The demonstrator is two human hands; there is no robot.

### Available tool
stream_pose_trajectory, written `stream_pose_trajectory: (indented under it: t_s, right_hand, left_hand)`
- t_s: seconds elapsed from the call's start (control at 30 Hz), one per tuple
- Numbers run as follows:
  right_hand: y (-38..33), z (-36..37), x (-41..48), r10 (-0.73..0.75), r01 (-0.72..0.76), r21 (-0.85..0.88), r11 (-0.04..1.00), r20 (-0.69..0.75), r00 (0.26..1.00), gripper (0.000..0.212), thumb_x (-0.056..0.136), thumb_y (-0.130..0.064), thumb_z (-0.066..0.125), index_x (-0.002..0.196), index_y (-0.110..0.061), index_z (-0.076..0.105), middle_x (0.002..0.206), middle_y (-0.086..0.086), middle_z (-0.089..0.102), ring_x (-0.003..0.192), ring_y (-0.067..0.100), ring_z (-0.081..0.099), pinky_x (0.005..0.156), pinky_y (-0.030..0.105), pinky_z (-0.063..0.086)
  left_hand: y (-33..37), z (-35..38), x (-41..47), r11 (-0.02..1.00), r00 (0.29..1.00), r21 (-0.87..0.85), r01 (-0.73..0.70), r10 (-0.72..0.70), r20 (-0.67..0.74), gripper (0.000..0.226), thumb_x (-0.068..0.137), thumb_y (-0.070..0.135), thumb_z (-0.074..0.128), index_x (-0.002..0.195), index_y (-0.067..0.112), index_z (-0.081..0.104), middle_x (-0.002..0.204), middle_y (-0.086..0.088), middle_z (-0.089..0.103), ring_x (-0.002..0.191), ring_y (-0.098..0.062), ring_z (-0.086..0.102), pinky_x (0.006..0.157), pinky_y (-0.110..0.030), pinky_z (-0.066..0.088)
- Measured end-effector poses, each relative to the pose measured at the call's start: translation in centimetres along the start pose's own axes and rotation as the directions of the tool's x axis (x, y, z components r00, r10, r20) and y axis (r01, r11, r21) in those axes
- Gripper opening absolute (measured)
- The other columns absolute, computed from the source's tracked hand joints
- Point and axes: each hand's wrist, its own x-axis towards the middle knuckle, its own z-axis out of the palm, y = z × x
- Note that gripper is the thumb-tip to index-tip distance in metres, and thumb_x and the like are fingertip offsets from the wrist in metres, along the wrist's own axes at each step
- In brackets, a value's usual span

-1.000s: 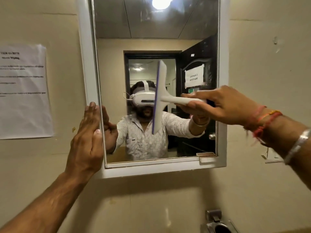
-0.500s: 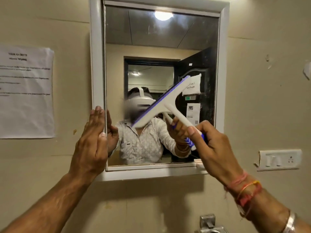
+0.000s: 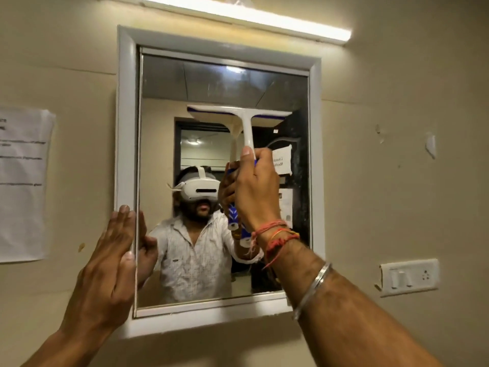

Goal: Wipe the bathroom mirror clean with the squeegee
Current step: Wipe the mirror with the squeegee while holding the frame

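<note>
A mirror in a white frame (image 3: 124, 128) hangs on the beige wall. A white squeegee (image 3: 244, 120) with a blue-edged blade stands upright against the upper middle of the glass, blade level on top. My right hand (image 3: 258, 189) grips its handle from below, fingers wrapped round it. My left hand (image 3: 111, 263) lies flat with fingers together on the frame's lower left edge. The glass reflects a person with a headset and a dark doorway.
A tube light (image 3: 238, 14) glows above the mirror. A paper notice (image 3: 22, 181) is stuck to the wall at the left. A white switch and socket plate (image 3: 408, 276) sits at the lower right of the mirror.
My right hand has lifted the squeegee from a slanted hold at mid-mirror to an upright one higher up, blade now level. The left hand stays on the frame. The view has tilted upward.
</note>
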Motion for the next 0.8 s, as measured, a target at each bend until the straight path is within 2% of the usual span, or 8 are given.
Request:
stream_pose_trajectory:
  t_s: [0.1,0.2,0.3,0.43,0.53,0.67,0.73,0.8]
  right_hand:
    - [0.1,0.3,0.6,0.003,-0.003,-0.004,1.0,0.002,1.0,0.053,0.08,-0.069,0.026,0.094,-0.021,0.043,0.07,0.009,0.056,0.059,0.027,0.055,0.058,0.058,0.055]
    - [0.1,0.2,1.2,0.009,-0.01,-0.036,0.999,-0.014,1.0,0.05,0.083,-0.068,0.026,0.092,-0.022,0.043,0.07,0.01,0.057,0.061,0.032,0.058,0.058,0.058,0.055]
    - [0.1,0.0,1.4,0.002,-0.003,-0.059,0.998,-0.015,1.0,0.042,0.088,-0.063,0.029,0.09,-0.024,0.043,0.07,0.008,0.056,0.06,0.029,0.056,0.059,0.059,0.055]
    - [0.1,-0.1,1.4,0.009,-0.009,-0.058,0.998,0.003,1.0,0.05,0.082,-0.069,0.026,0.091,-0.024,0.043,0.069,0.008,0.056,0.059,0.026,0.056,0.057,0.057,0.056]
    - [0.2,-0.1,1.4,0.0,0.0,-0.072,0.997,0.0,1.0,0.048,0.083,-0.069,0.025,0.09,-0.024,0.043,0.067,0.009,0.056,0.058,0.031,0.057,0.056,0.057,0.055]
    - [0.5,-0.1,1.3,-0.023,0.021,-0.091,0.996,-0.017,1.0,0.045,0.087,-0.064,0.025,0.092,-0.023,0.043,0.072,0.017,0.063,0.064,0.04,0.063,0.055,0.056,0.056]
    - [0.8,-0.2,1.3,-0.03,0.028,-0.097,0.995,-0.015,0.999,0.043,0.087,-0.064,0.025,0.09,-0.025,0.042,0.068,0.01,0.06,0.06,0.033,0.061,0.056,0.055,0.056]
    - [1.1,-0.2,1.3,-0.046,0.044,-0.115,0.992,-0.015,0.999,0.037,0.092,-0.059,0.027,0.089,-0.025,0.041,0.067,0.006,0.058,0.058,0.026,0.058,0.056,0.054,0.056]
  left_hand:
    - [-0.9,0.1,0.1,1.0,1.0,0.025,0.009,-0.009,0.019,0.062,0.09,0.03,0.022,0.151,0.023,0.023,0.159,0.007,0.019,0.146,-0.005,0.014,0.116,-0.016,0.011]
    - [-0.9,0.1,0.1,0.998,1.0,0.061,0.006,-0.007,0.018,0.064,0.088,0.028,0.023,0.15,0.014,0.029,0.159,0.003,0.021,0.146,-0.005,0.014,0.116,-0.019,0.012]
    - [-0.4,0.2,0.1,0.999,1.0,0.039,0.007,-0.007,-0.008,0.064,0.087,0.028,0.023,0.149,0.012,0.03,0.158,0.005,0.021,0.145,0.0,0.012,0.115,-0.016,0.011]
    - [-0.6,0.2,0.2,1.0,1.0,0.027,0.004,-0.004,-0.02,0.063,0.088,0.03,0.022,0.149,0.016,0.029,0.158,0.012,0.018,0.145,-0.001,0.014,0.116,-0.017,0.011]
    - [-0.9,0.2,0.2,1.0,1.0,0.026,-0.01,0.01,-0.017,0.061,0.089,0.031,0.022,0.149,0.02,0.028,0.159,0.016,0.015,0.146,-0.005,0.016,0.117,-0.024,0.013]
    - [-1.5,0.4,0.2,0.997,1.0,0.08,0.011,-0.01,-0.009,0.061,0.091,0.03,0.021,0.148,0.013,0.032,0.159,0.005,0.023,0.146,-0.01,0.019,0.116,-0.032,0.018]
    - [-1.5,0.3,0.2,0.996,1.0,0.084,0.025,-0.025,-0.008,0.059,0.093,0.03,0.022,0.147,0.011,0.035,0.158,0.004,0.025,0.145,-0.01,0.021,0.117,-0.03,0.018]
    - [-1.2,0.1,0.2,0.997,1.0,0.074,0.02,-0.02,0.0,0.054,0.095,0.027,0.027,0.142,0.004,0.04,0.151,-0.002,0.035,0.142,-0.001,0.024,0.114,-0.017,0.019]
